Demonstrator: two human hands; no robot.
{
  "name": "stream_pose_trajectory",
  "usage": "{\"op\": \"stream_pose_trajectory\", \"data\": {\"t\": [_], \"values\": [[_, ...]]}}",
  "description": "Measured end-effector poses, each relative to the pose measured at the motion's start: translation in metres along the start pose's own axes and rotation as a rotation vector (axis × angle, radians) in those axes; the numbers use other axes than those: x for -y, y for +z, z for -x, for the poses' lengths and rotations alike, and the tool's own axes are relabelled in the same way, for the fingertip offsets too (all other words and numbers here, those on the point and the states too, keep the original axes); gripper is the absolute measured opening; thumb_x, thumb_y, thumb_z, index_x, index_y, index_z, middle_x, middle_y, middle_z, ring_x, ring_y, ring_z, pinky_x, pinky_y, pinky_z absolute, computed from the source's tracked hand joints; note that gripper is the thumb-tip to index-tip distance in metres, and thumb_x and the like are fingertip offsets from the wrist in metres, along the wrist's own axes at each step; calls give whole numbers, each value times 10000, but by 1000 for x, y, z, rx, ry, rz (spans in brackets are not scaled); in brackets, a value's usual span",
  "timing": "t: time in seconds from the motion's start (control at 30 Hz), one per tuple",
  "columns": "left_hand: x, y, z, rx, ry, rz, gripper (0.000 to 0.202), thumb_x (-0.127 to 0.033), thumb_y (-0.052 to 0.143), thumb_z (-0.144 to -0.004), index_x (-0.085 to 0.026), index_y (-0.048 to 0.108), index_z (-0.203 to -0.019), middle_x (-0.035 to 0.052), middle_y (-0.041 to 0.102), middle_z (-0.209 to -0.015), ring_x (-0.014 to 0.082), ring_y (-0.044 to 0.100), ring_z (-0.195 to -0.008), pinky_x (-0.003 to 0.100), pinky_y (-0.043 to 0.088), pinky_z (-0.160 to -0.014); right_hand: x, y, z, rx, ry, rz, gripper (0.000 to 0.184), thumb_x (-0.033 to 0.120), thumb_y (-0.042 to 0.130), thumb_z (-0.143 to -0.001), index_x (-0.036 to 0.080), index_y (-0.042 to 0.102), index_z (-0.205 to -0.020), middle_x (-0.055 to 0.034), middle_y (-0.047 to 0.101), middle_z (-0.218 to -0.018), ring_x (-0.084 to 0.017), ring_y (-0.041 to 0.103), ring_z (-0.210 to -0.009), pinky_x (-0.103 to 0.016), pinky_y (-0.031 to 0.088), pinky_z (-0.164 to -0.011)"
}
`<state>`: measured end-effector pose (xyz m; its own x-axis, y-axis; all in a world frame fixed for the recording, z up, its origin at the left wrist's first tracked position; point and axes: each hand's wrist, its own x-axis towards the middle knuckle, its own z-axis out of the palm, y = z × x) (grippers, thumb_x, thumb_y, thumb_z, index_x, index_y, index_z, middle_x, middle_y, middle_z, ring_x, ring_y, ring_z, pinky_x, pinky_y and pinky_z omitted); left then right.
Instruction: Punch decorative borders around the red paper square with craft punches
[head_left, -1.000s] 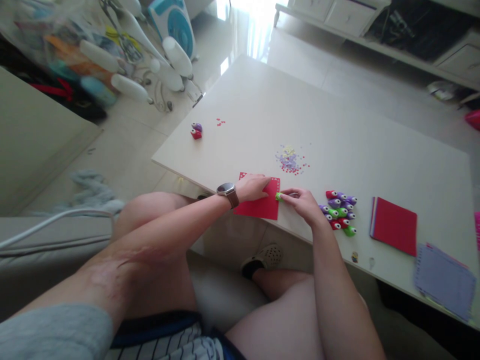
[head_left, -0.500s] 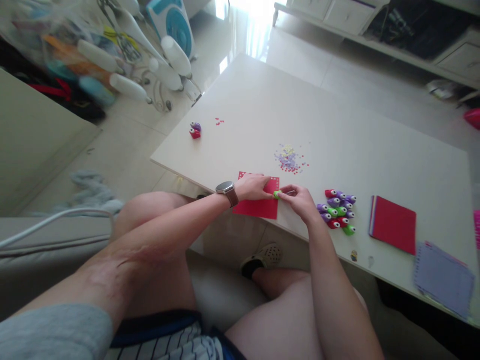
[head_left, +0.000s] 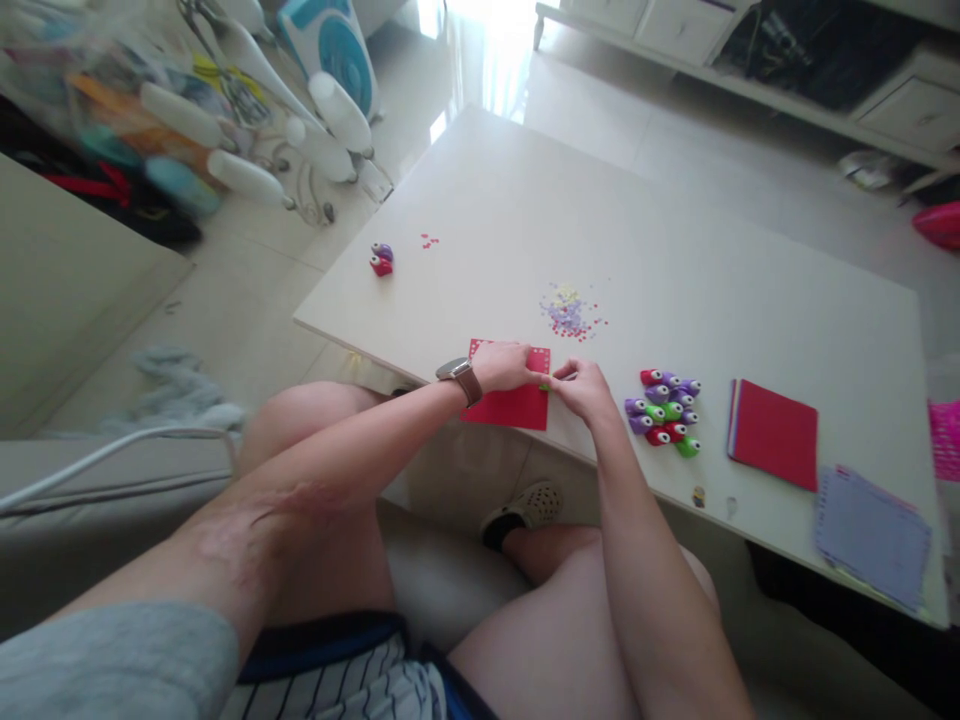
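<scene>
A red sheet of paper (head_left: 510, 408) lies at the table's near edge, with small holes punched along its top and right borders. My left hand (head_left: 504, 366), wearing a watch, holds the sheet from above, its thumb reaching to the right border. There, my right hand (head_left: 581, 388) grips a small green craft punch (head_left: 544, 384), mostly hidden by the fingers. The two hands nearly touch at the punch. Beyond the sheet is a pile of paper confetti (head_left: 570, 312) in purple, yellow and red.
Several coloured craft punches (head_left: 666, 412) are grouped right of my right hand. Farther right lie a stack of red paper (head_left: 774, 435) and purple punched sheets (head_left: 872, 535). Two more punches (head_left: 382, 260) and red paper bits (head_left: 428, 241) lie far left on the white table (head_left: 720, 260).
My right hand and the green punch have shifted slightly, and the fingers now cover more of the punch. My left hand stays on the red sheet. The whole view has shifted a little.
</scene>
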<state>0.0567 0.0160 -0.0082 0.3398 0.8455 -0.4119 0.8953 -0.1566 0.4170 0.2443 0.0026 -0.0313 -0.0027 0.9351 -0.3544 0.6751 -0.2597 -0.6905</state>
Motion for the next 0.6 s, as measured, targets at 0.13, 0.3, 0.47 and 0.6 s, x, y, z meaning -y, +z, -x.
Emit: {"op": "stream_pose_trajectory", "data": {"t": [0.13, 0.3, 0.47, 0.6], "values": [[-2, -1, 1, 2, -28, 15, 649, -782, 500, -906, -188, 662, -1111, 173, 751, -1152, 297, 686, -982, 369, 488, -821, 0, 3, -2, 3, 33, 1, 283, 389, 834, -657, 234, 597, -657, -27, 693, -683, -195, 612, -660, -311, 451, -628], [-4, -2, 1, 31, -57, -3, 624, -776, 518, -901, -207, 639, -1125, 162, 753, -1155, 283, 691, -1003, 357, 503, -841, 3, 8, -1, -38, -1, 38, 261, 347, 818, -678, 223, 588, -669, -16, 687, -698, -185, 614, -684, -292, 441, -639], [0, -1, -3, 63, -36, -37, 625, -727, 476, -947, -166, 614, -1184, 191, 709, -1262, 327, 692, -1118, 395, 533, -918, 2, -1, 2, 44, -1, -72, 209, 321, 803, -696, 189, 645, -729, -22, 694, -727, -172, 630, -708, -273, 468, -653], [5, -2, -3, 69, 15, -34, 439, -534, 427, -1028, -164, 613, -1174, 183, 703, -1277, 310, 685, -1162, 396, 530, -956, -12, -25, 4, 117, 46, -171, 205, 323, 760, -736, 165, 697, -851, -47, 710, -801, -179, 649, -730, -289, 507, -677]]}}
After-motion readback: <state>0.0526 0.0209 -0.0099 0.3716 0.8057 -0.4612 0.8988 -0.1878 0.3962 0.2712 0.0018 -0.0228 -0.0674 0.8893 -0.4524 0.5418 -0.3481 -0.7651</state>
